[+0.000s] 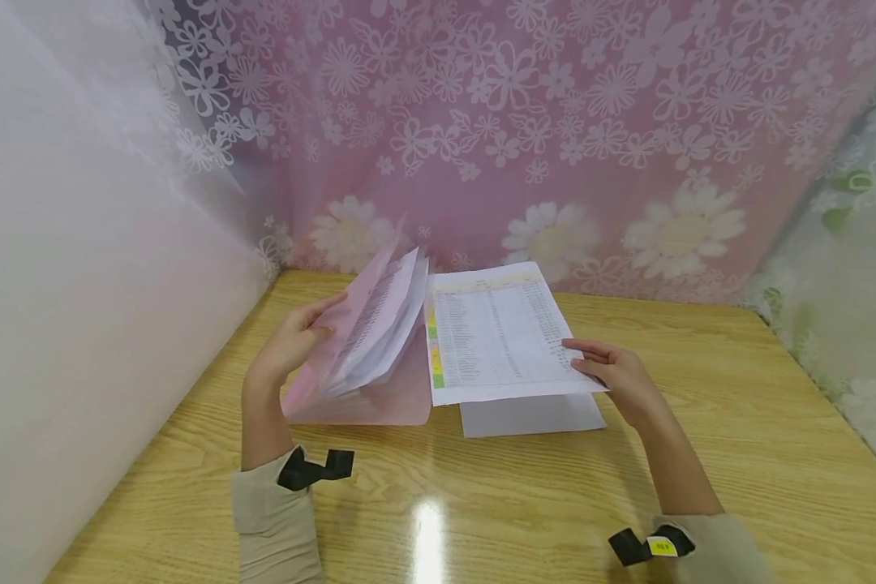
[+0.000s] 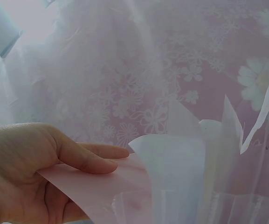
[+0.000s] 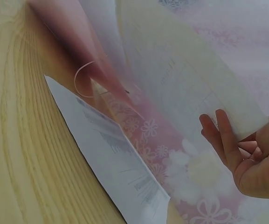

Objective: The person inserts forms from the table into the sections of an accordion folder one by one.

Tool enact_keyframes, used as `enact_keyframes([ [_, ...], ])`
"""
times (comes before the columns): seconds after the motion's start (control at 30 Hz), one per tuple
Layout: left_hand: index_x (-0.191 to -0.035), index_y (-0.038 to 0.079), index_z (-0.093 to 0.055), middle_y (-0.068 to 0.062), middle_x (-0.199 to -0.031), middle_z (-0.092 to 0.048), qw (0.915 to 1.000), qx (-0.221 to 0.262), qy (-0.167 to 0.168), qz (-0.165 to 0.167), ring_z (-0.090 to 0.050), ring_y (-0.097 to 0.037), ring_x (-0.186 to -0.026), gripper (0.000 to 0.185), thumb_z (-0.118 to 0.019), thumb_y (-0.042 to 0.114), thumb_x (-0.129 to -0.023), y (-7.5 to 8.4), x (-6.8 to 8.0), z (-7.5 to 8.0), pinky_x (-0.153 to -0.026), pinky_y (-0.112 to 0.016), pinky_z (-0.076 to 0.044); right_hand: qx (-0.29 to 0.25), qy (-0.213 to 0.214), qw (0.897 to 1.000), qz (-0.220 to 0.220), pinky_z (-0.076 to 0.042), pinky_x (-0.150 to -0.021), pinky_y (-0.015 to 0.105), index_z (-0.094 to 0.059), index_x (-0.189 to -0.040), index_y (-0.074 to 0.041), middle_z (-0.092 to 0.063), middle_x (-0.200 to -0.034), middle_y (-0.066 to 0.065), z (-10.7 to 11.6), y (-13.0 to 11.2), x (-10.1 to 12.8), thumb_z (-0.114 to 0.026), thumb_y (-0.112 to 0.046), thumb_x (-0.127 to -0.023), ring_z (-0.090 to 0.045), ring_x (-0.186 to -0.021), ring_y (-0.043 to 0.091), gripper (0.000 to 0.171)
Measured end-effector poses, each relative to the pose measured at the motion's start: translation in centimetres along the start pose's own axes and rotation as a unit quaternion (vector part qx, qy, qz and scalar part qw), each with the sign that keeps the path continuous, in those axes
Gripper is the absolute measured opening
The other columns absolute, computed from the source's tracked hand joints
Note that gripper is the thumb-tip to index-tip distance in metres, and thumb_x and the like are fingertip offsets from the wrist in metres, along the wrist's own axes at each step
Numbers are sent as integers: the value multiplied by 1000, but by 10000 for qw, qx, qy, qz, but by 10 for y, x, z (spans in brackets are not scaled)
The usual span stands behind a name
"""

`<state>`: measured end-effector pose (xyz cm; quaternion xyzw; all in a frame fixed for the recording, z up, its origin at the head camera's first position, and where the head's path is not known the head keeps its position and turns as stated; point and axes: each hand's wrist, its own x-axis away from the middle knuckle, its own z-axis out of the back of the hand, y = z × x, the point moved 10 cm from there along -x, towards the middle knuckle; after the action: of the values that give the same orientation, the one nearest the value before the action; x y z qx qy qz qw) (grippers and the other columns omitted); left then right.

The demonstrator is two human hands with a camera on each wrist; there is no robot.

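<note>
A pink folder (image 1: 401,401) lies partly spread at the left of the table, with several loose-looking white pages (image 1: 387,345) fanned up inside it. My left hand (image 1: 288,345) grips the raised pink cover (image 2: 120,182) at its edge, thumb on one face. My right hand (image 1: 616,377) pinches the right edge of a printed sheet (image 1: 492,337) with a table of rows and coloured marks down its left side. In the right wrist view that sheet (image 3: 185,79) curves up to the fingers. Below it, another white paper (image 1: 533,415) rests on the table.
The wood-grain table (image 1: 380,503) reaches back to a pink flowered curtain (image 1: 482,122). A pale sheet wall (image 1: 102,268) borders the left side, and a flowered one (image 1: 854,341) the right. Black straps with tabs circle both wrists.
</note>
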<state>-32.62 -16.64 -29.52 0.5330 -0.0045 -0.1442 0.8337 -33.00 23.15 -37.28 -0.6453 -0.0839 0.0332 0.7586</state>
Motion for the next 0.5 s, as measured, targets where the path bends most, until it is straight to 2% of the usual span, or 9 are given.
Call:
enact_keyframes([
  [0.07,-141,5,-36,-12,-145,-28,10000,26,-3,11,-32,-25,-116,54,-39,-7,-88,0,1,0,-78,-38,-30,66,-20,10000,42,-48,-73,24,-41,-136,4,-31,-141,23,-3,-3,-2,-56,-13,-92,-57,-92,7,49],
  [0.3,-141,7,-37,-11,-145,-29,10000,-17,14,96,-34,-27,-110,54,-39,-5,-89,-4,-1,1,-60,-32,-29,150,53,9999,-14,-47,-73,23,-41,-136,3,-35,-140,20,-11,-11,-8,-57,-13,-92,-56,-91,4,49],
  [0.5,-141,6,-36,-12,-144,-31,10000,-69,25,1,-33,-27,-110,55,-39,-6,-88,-2,-2,1,-66,-34,-31,116,202,9997,-119,-47,-73,23,-43,-135,2,-38,-138,21,-22,-15,-10,-56,-10,-92,-56,-92,6,47],
])
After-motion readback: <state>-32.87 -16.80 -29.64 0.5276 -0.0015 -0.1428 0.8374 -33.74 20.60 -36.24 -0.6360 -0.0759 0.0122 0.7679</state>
